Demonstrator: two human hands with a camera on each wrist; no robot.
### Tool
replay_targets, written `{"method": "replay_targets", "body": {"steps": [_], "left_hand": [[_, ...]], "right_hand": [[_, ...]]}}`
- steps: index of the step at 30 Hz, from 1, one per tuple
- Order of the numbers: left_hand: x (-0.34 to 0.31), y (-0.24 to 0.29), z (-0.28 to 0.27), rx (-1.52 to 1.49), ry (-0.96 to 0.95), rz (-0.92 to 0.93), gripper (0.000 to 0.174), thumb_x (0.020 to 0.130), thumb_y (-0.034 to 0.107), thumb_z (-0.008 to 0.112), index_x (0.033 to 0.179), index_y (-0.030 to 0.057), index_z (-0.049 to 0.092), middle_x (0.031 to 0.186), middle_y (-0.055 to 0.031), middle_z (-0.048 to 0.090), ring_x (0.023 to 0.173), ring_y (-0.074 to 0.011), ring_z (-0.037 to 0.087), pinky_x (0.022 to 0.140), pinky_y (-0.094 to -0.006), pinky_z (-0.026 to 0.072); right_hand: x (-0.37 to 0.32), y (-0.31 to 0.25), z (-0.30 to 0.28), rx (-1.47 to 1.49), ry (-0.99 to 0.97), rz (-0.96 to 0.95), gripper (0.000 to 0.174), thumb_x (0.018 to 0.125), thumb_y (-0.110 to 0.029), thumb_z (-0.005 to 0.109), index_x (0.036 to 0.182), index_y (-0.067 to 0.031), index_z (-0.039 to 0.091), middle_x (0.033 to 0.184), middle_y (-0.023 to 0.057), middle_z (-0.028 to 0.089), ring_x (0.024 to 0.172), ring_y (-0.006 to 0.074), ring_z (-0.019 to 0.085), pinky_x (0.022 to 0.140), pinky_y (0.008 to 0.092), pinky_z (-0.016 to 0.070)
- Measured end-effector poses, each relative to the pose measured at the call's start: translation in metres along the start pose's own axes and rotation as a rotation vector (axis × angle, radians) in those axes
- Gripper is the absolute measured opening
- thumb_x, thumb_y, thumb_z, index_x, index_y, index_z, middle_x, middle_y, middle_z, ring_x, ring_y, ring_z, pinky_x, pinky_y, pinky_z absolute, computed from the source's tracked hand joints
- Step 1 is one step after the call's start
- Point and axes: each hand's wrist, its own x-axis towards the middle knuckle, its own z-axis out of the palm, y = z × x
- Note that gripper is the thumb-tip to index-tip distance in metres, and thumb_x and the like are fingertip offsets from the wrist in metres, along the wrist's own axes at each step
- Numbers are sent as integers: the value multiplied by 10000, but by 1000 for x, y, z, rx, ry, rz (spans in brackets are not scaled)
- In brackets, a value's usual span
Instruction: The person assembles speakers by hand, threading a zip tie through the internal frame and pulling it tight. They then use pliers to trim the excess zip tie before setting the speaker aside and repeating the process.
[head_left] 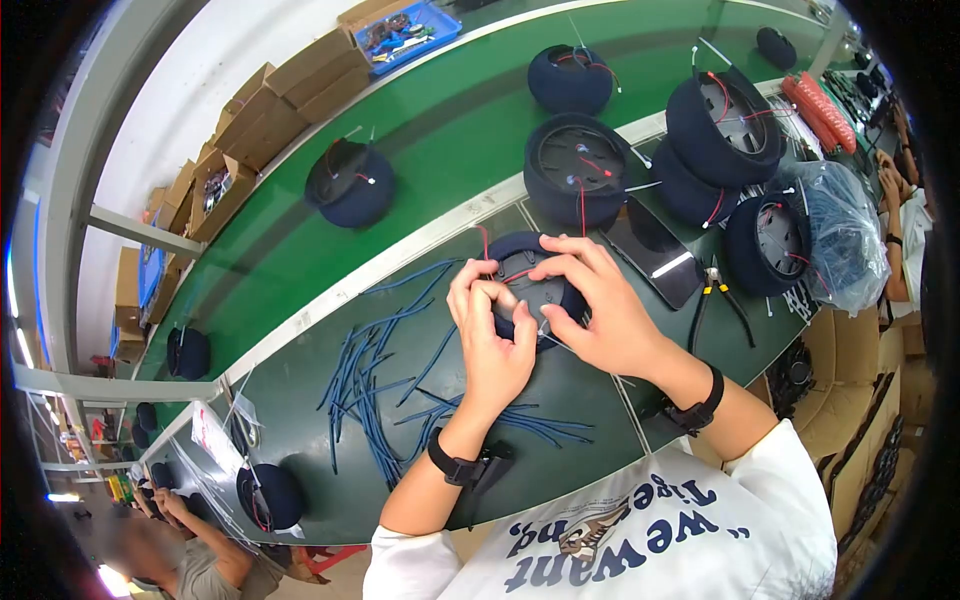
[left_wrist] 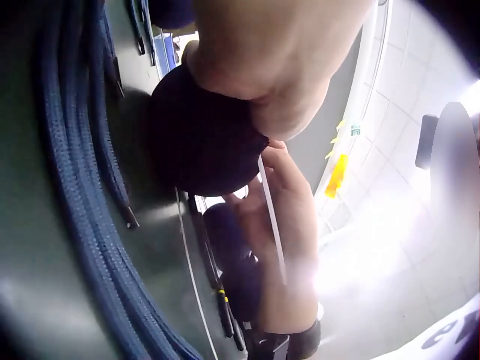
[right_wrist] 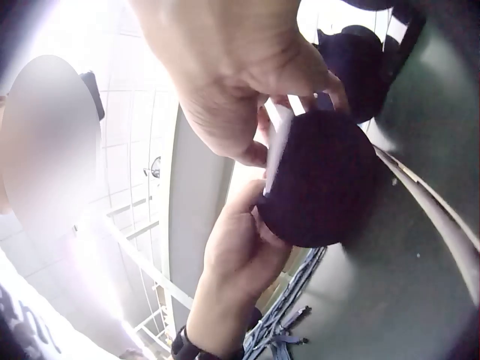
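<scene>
Both hands grip a dark navy round shell (head_left: 543, 292) over the green bench, its hollow grey inside facing up. The left hand (head_left: 492, 345) curls its fingers over the near-left rim, thumb inside. From the right, the right hand (head_left: 603, 312) lays its fingers over the far rim, with the thumb near a white strip at the front edge. A red wire crosses the shell's inside. The left wrist view shows the shell's dark outer side (left_wrist: 202, 139) and a white strip (left_wrist: 271, 217) sticking out; the right wrist view shows its rounded side (right_wrist: 322, 180) between the hands.
Blue cords (head_left: 368, 390) lie spread on the bench left of the hands. To the right are a black phone (head_left: 652, 252), pliers (head_left: 712, 300) and several similar shells (head_left: 575, 172). Behind runs a green belt (head_left: 430, 150) carrying more shells. Another person (head_left: 160, 545) sits at lower left.
</scene>
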Motion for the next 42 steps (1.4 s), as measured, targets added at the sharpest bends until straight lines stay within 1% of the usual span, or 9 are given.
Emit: {"method": "replay_targets", "body": {"steps": [4,7,10,21,26,28,33,36,42], "left_hand": [[0,5,-12,-11,121,103,177,825,26,784,922,55,639,1324,-181,588,1304,-335,553,1140,-459,393],[0,7,-37,112,-176,446,214,662,22,814,853,103,765,1197,-121,705,1181,-363,656,1041,-493,513],[2,0,-34,176,-299,557,226,708,23,843,901,127,787,1209,-92,705,1194,-338,660,1039,-487,510],[12,11,-68,288,-168,290,266,753,96,865,977,92,722,1159,-102,648,1136,-328,616,977,-443,487],[-16,-28,-127,605,-430,-118,255,787,211,885,923,53,737,1001,-91,672,972,-317,639,885,-429,520],[-24,-32,-121,619,-398,-115,156,845,126,820,908,35,710,988,-94,687,920,-332,656,841,-445,539],[-24,-1,-122,583,-284,74,145,870,34,765,971,48,662,902,-93,692,834,-337,661,768,-452,526],[-32,51,-111,319,-363,-16,182,885,35,777,1008,45,644,906,-108,730,776,-296,708,677,-395,557],[-45,57,-67,-198,-467,-161,139,964,13,721,1093,-15,677,821,-97,742,639,-185,711,584,-291,552]], "right_hand": [[-7,-5,-19,72,-63,8,253,890,-161,805,1067,-69,650,1518,227,521,1434,471,482,1149,534,424],[-23,-24,-32,-185,-217,-73,190,905,-168,790,983,-51,662,1593,244,455,1486,558,383,1162,569,411],[-34,-18,-21,-315,-267,-131,158,918,-158,767,966,-44,669,1598,225,450,1489,579,357,1155,590,428],[-28,-17,-37,-244,-204,-98,189,872,-124,801,990,-58,669,1569,216,511,1469,460,470,1151,512,462],[-38,-46,-54,-201,52,-218,226,805,-105,842,977,-53,705,1425,215,607,1332,427,586,1087,512,483],[-40,-55,-46,-7,44,-285,168,808,-81,831,931,-51,720,1220,178,706,1091,360,702,929,452,567],[-32,-79,-25,420,-773,468,293,1059,-250,655,1023,31,729,853,217,743,836,257,773,769,388,589],[-59,-66,38,712,-139,268,351,1128,-268,551,1239,56,627,1193,221,744,1123,293,737,963,402,553],[-55,-59,20,1298,0,117,276,1165,-197,458,1213,40,591,1047,110,691,954,189,688,872,341,556]]}}
